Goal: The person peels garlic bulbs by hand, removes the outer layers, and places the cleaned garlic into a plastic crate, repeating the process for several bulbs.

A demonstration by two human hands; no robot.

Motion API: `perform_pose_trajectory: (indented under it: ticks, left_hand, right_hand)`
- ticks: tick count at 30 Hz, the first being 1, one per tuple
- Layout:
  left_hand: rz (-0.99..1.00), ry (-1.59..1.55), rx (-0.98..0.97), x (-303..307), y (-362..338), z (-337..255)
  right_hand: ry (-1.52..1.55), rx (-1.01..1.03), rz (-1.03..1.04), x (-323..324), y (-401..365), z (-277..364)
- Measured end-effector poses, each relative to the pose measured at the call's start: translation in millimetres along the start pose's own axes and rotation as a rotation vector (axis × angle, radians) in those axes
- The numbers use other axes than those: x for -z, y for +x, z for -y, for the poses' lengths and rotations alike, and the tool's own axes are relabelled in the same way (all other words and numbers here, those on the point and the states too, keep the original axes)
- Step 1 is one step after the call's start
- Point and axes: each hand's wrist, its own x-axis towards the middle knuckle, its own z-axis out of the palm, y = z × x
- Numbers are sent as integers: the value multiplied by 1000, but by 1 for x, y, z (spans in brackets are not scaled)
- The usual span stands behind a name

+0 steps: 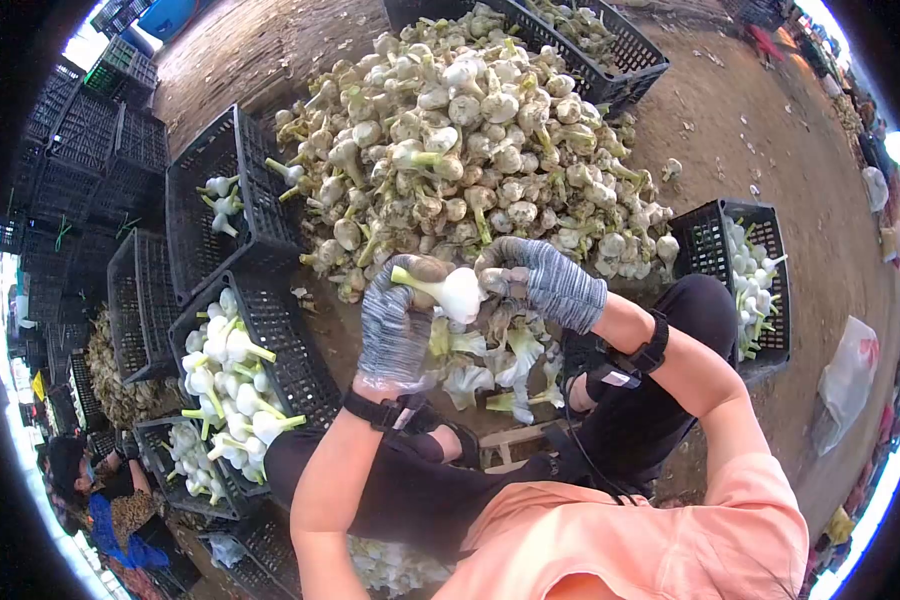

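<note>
A clean white garlic bulb (458, 296) with a short green stem is held out over my lap. My left hand (395, 325), in a grey knitted glove, is closed around its stem side, the cut stem end poking out past the thumb. From the other side my right hand (550, 283), gloved the same way, has its curled fingers pressed at the bulb's root end; what the fingertips pinch there is partly hidden. Below the hands lies a heap of stripped garlic skins (500, 365). Just beyond them rises a big pile of unpeeled, soil-stained garlic (460, 150).
At left, a black crate (315, 385) holds white peeled garlic; another black crate (260, 200) holds a few bulbs. A third crate (710, 235) with bulbs stands at right. Stacked crates (90, 140) line the far left. A co-worker (110, 490) sits lower left. A plastic bag (848, 380) lies right.
</note>
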Motion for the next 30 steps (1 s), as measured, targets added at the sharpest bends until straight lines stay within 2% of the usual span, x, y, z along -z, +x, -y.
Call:
perform_pose_trajectory:
  ticks: [1,3,5,7,8,9,11,12,13,15,16,18,19,21,22,23,25,26,27,29,30]
  left_hand:
    - [-11,9,1,-2,-1,-2]
    - [-21,18,0,-12,-3,-8]
    - [-69,132,-94,-25,-5,-13]
    - [-62,199,-106,-27,-5,-12]
    - [-56,266,-115,-28,-6,-11]
    - [-56,266,-113,-24,-4,-9]
    - [50,-58,-109,-8,1,-3]
    - [16,-287,-15,-3,1,-2]
    - [19,-279,-17,-2,0,-5]
    - [-268,-699,224,-1,0,-13]
    - [-307,-739,219,4,5,-12]
    - [-368,-732,249,10,8,-11]
    - [-421,-720,290,9,9,-13]
    - [-451,-717,304,13,12,-10]
    - [-461,-685,351,14,11,-9]
    - [-471,-655,398,16,10,-6]
    - [-459,-639,412,16,9,4]
    - [-449,-617,426,14,8,9]
    - [-448,-615,433,13,7,11]
    - [-538,-529,359,5,5,7]
    - [-559,-489,355,0,5,3]
  right_hand:
    - [0,-1,0,-1,-1,5]
    - [255,-226,-88,-5,-5,22]
    - [245,-208,-120,-8,-6,25]
    - [-139,105,-158,-12,-6,18]
    - [-154,187,-193,-15,-3,8]
    - [-153,186,-194,-13,-3,5]
    - [-280,-37,-268,-12,-2,10]
    - [20,-271,-137,-13,-1,7]
    - [-305,-209,-29,-15,-1,1]
    - [-289,-8,333,-18,-7,-16]
    - [-291,-4,340,-19,-9,-23]
    - [-466,358,431,-22,-11,-35]
    - [-465,358,435,-23,-8,-23]
    - [-637,-135,148,-21,1,12]
    - [-462,-37,-98,-21,-2,12]
    - [-463,-38,-100,-21,-1,13]
    - [-293,-103,-69,-21,9,21]
    - [-280,-242,54,-22,14,21]
    - [-277,-246,48,-21,8,23]
    - [30,8,292,-20,-6,33]
    - [86,-19,269,-21,-8,35]
